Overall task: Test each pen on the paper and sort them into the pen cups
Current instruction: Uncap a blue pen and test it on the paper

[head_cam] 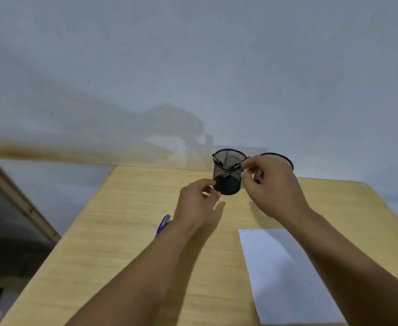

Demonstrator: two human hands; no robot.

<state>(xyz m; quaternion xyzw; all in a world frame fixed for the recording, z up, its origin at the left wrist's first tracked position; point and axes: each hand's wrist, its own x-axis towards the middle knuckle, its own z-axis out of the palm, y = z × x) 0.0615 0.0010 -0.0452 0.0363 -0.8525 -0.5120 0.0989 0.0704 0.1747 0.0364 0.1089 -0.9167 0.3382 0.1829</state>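
Note:
Two black mesh pen cups stand at the table's far edge. The left cup [226,170] holds dark pens; the right cup [279,158] is mostly hidden behind my right hand. With thumb and forefinger, my left hand [197,203] pinches the left cup low at its base. My right hand [271,184] pinches the end of a dark pen [236,164] that lies across the left cup's rim. A blue pen [163,224] lies on the table, partly under my left forearm. White paper [287,274] with small scribbles at its top left corner lies at the front right.
The wooden table [122,231] ends at a pale wall just behind the cups. A wooden frame [24,203] leans at the left, off the table's edge.

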